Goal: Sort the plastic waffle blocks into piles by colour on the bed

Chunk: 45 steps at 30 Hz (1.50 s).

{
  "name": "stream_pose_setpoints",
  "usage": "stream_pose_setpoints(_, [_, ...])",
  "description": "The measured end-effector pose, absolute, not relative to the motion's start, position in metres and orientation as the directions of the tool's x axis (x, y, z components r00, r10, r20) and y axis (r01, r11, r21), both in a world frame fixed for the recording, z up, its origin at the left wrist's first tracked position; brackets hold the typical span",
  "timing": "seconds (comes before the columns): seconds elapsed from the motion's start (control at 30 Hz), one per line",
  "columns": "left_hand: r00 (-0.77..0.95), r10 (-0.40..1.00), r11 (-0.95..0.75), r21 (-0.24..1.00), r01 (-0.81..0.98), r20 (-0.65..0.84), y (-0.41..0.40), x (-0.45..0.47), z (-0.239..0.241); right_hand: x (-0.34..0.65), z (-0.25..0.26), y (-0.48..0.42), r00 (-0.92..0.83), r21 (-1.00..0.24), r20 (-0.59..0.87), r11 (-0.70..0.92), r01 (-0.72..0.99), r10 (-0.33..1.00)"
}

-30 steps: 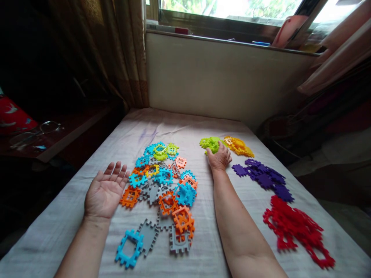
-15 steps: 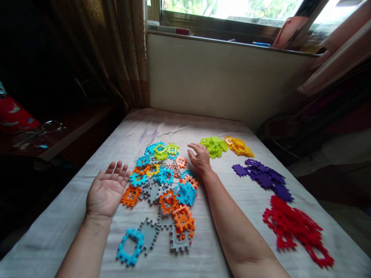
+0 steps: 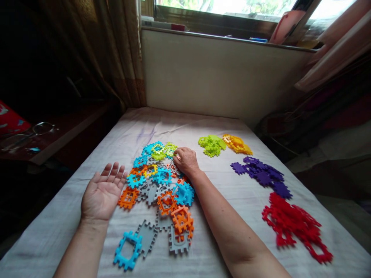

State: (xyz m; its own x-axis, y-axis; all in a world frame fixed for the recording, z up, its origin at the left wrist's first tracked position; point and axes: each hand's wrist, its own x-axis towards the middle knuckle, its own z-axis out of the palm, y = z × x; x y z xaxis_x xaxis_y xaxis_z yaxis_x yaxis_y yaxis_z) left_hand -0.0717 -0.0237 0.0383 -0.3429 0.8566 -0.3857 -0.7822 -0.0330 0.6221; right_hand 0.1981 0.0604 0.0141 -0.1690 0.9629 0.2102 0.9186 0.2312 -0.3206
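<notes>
My left hand [image 3: 101, 193] lies palm up beside the mixed heap, its fingers stretched out and nothing in it. Close to its fingers are an orange interlocking plastic tile [image 3: 128, 198] and a blue tile [image 3: 136, 180]. My right hand [image 3: 187, 161] reaches over the far right of the heap, fingers curled at the edge of a lime-green tile [image 3: 169, 149] with a window grid; the fingertips are partly hidden. Blue, grey, orange and a yellow tile [image 3: 151, 170] overlap in the heap. Nearest me lie a blue frame tile [image 3: 128, 251] and a grey tile [image 3: 147, 236].
To the right, sorted by colour, stand a lime-green pile [image 3: 212, 145], a yellow-orange pile [image 3: 237, 144], a purple pile [image 3: 262, 173] and a red pile [image 3: 294, 224]. A pale cloth [image 3: 220, 216] covers the surface. Eyeglasses [image 3: 43, 128] rest on a dark side table at left.
My right hand has moved left from beside the lime-green pile to the mixed heap, its fingers closing at a lime-green tile. My left hand stays open; the view has shifted slightly.
</notes>
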Motion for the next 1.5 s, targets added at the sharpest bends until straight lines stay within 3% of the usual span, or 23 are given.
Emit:
stream_pose_setpoints(0.2, [-0.369,0.834,-0.025,0.641,-0.767,-0.409,-0.025,-0.069,0.043,0.208,0.024,0.058,-0.112,-0.277,0.243,0.179,0.944,0.964])
stream_pose_setpoints(0.4, [-0.363,0.84,-0.015,0.652,-0.758,-0.403,-0.025,-0.068,0.045,0.227,0.029,0.06,0.181,-0.229,0.161,-0.142,0.963,0.97])
stream_pose_setpoints(0.73, [-0.388,0.816,-0.008,0.664,-0.748,-0.428,-0.026,-0.065,0.05,0.278,0.029,0.062,0.523,-0.376,0.171,-0.435,0.818,0.835])
stream_pose_setpoints(1.0, [-0.372,0.839,-0.014,0.668,-0.744,-0.397,-0.025,-0.069,0.042,0.291,0.024,0.064,0.604,-0.462,0.202,-0.469,0.753,0.771])
stream_pose_setpoints(1.13, [-0.365,0.847,-0.012,0.672,-0.74,-0.386,-0.025,-0.069,0.043,0.281,0.026,0.064,0.547,-0.502,0.272,-0.368,0.783,0.792])
stream_pose_setpoints(1.23, [-0.365,0.836,-0.001,0.663,-0.748,-0.41,-0.025,-0.069,0.044,0.258,0.028,0.067,0.342,-0.468,0.287,-0.181,0.865,0.895])
stream_pose_setpoints(1.37, [-0.355,0.856,-0.018,0.664,-0.747,-0.376,-0.025,-0.07,0.042,0.22,0.029,0.076,0.045,-0.386,0.211,0.041,0.922,0.976])
stream_pose_setpoints(1.5, [-0.359,0.849,-0.011,0.666,-0.745,-0.387,-0.025,-0.071,0.041,0.201,0.03,0.09,-0.015,-0.264,0.117,0.046,0.963,0.993])
